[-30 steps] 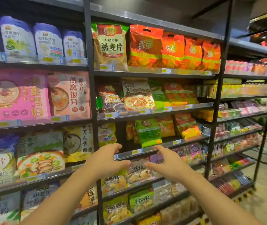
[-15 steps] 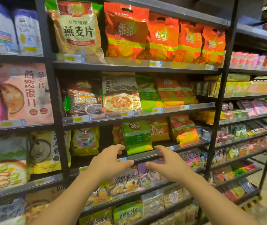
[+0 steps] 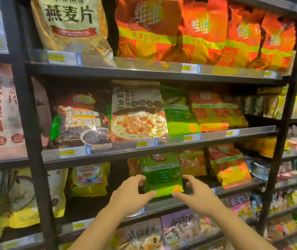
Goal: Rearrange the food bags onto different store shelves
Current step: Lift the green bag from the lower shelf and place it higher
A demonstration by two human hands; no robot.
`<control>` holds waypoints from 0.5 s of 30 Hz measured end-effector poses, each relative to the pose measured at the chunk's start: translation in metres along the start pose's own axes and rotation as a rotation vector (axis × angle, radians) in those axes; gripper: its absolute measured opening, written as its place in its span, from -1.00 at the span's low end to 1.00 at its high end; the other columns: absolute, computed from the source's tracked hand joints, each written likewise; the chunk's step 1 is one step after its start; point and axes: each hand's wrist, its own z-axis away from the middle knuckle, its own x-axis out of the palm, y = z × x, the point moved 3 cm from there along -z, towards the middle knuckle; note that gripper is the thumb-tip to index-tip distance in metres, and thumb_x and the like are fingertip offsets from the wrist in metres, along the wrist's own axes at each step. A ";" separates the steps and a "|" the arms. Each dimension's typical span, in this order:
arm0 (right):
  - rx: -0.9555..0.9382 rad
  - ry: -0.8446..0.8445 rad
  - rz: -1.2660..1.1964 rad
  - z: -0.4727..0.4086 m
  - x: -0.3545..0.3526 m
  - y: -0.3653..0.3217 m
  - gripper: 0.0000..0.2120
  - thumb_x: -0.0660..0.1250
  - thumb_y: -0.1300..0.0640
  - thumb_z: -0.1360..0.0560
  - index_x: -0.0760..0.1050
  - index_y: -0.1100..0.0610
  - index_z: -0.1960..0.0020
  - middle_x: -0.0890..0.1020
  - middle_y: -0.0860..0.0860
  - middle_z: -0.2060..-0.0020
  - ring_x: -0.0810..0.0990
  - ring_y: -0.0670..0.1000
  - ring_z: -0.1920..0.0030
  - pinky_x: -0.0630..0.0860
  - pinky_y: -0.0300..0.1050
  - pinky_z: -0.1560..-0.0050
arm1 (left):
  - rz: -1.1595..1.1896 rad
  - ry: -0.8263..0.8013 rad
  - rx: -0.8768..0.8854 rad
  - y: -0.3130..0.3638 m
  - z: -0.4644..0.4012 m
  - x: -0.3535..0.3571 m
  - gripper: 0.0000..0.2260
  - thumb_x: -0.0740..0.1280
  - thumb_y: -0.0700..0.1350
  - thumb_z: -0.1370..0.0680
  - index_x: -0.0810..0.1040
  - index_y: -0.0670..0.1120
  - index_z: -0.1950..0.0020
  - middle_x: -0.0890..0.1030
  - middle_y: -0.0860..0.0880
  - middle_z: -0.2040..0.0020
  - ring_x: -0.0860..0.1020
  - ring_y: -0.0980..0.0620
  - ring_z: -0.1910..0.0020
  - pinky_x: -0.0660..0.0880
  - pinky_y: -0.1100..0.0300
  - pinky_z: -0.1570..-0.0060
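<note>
You are at the pick-up step: your left hand (image 3: 127, 194) and right hand (image 3: 198, 195) are both open, fingers curled, flanking the lower corners of the green food bag (image 3: 162, 175) standing upright between them. Contact is unclear. Next, close both hands on its glossy, crinkled sides and lift it clear.

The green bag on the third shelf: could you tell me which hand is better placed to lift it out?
Neither clearly: the left hand and right hand flank the green bag about evenly, fingers curled open at its lower corners. The left thumb seems nearest the bottom edge, so left marginally, though a two-handed lift looks likeliest.
</note>
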 end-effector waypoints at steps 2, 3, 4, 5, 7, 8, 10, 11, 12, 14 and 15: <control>0.020 -0.012 0.008 -0.032 0.003 0.007 -0.12 0.37 -0.41 -0.38 0.20 -0.07 -0.56 0.47 -0.03 -0.41 0.47 0.00 -0.34 0.46 -0.07 -0.19 | 0.009 -0.009 -0.021 -0.005 -0.028 0.007 -0.26 0.32 0.44 -0.38 0.36 0.17 -0.50 0.51 0.15 -0.38 0.50 0.09 -0.35 0.47 -0.06 -0.31; 0.033 -0.025 0.013 -0.046 0.006 0.011 -0.12 0.36 -0.42 -0.38 0.20 -0.06 -0.56 0.47 -0.03 -0.41 0.48 0.00 -0.32 0.46 -0.07 -0.20 | 0.011 -0.018 -0.033 -0.008 -0.042 0.010 -0.25 0.32 0.44 -0.37 0.36 0.17 -0.50 0.51 0.15 -0.39 0.50 0.09 -0.35 0.47 -0.06 -0.31; 0.039 -0.033 0.022 -0.060 0.009 0.016 -0.10 0.35 -0.43 -0.37 0.20 -0.05 -0.57 0.47 -0.03 -0.40 0.48 0.00 -0.32 0.46 -0.07 -0.20 | 0.010 -0.023 -0.041 -0.011 -0.055 0.014 -0.25 0.32 0.45 -0.37 0.36 0.17 -0.50 0.51 0.15 -0.39 0.50 0.09 -0.35 0.48 -0.05 -0.31; 0.047 -0.046 0.034 -0.073 0.011 0.021 -0.09 0.34 -0.44 -0.36 0.19 -0.05 -0.57 0.47 -0.03 -0.40 0.48 0.00 -0.32 0.46 -0.07 -0.20 | 0.004 -0.026 -0.048 -0.013 -0.067 0.017 -0.25 0.31 0.45 -0.37 0.36 0.17 -0.50 0.51 0.15 -0.39 0.50 0.09 -0.35 0.48 -0.04 -0.31; 0.053 -0.070 0.032 -0.099 0.014 0.030 -0.07 0.34 -0.45 -0.36 0.18 -0.04 -0.58 0.47 -0.02 -0.40 0.48 0.01 -0.33 0.46 -0.09 -0.19 | -0.006 -0.024 -0.068 -0.019 -0.089 0.023 -0.25 0.31 0.45 -0.38 0.36 0.17 -0.50 0.50 0.14 -0.39 0.50 0.09 -0.34 0.49 -0.03 -0.30; 0.046 -0.072 0.020 -0.112 0.016 0.035 -0.06 0.35 -0.44 -0.36 0.17 -0.03 -0.58 0.46 -0.02 -0.40 0.47 0.01 -0.33 0.45 -0.09 -0.20 | -0.011 -0.025 -0.085 -0.023 -0.100 0.027 -0.25 0.30 0.46 -0.38 0.36 0.16 -0.50 0.50 0.13 -0.40 0.50 0.08 -0.34 0.49 -0.02 -0.29; 0.039 -0.057 0.019 -0.138 0.020 0.045 -0.05 0.37 -0.42 -0.37 0.16 0.00 -0.59 0.45 -0.01 -0.43 0.46 0.02 -0.35 0.45 -0.07 -0.25 | -0.039 -0.038 -0.152 -0.031 -0.119 0.033 -0.24 0.28 0.47 -0.39 0.38 0.10 -0.49 0.51 0.07 -0.39 0.51 0.01 -0.33 0.49 0.03 -0.24; 0.042 -0.054 0.022 -0.150 0.022 0.050 -0.04 0.37 -0.41 -0.38 0.16 0.04 -0.60 0.43 0.01 -0.45 0.45 0.04 -0.38 0.43 -0.06 -0.28 | -0.052 -0.046 -0.198 -0.036 -0.128 0.037 -0.26 0.27 0.48 -0.39 0.44 0.07 -0.42 0.55 0.06 -0.33 0.54 -0.02 -0.30 0.50 0.07 -0.15; 0.060 -0.050 0.027 -0.165 0.026 0.057 -0.04 0.38 -0.41 -0.39 0.17 0.08 -0.59 0.42 0.04 -0.46 0.43 0.06 -0.40 0.41 -0.06 -0.30 | -0.074 -0.053 -0.246 -0.041 -0.137 0.041 -0.33 0.25 0.50 -0.38 0.51 0.06 -0.28 0.59 0.07 -0.20 0.58 -0.04 -0.22 0.50 0.09 -0.01; 0.100 -0.067 0.074 -0.192 0.032 0.070 -0.17 0.35 -0.43 -0.38 0.38 0.16 -0.39 0.50 0.06 -0.31 0.50 0.05 -0.27 0.45 -0.07 -0.20 | -0.113 -0.049 -0.340 -0.050 -0.155 0.050 -0.39 0.19 0.54 -0.37 0.54 0.06 -0.04 0.60 0.07 0.02 0.61 -0.03 -0.05 0.48 0.10 0.12; 0.117 -0.078 0.106 -0.205 0.034 0.076 -0.31 0.34 -0.45 -0.38 0.47 0.14 -0.16 0.56 0.05 -0.13 0.54 0.02 -0.10 0.50 -0.11 -0.05 | -0.116 -0.051 -0.379 -0.054 -0.163 0.056 -0.33 0.16 0.55 -0.37 0.59 0.03 -0.09 0.64 0.04 -0.01 0.62 -0.04 -0.06 0.50 0.10 0.08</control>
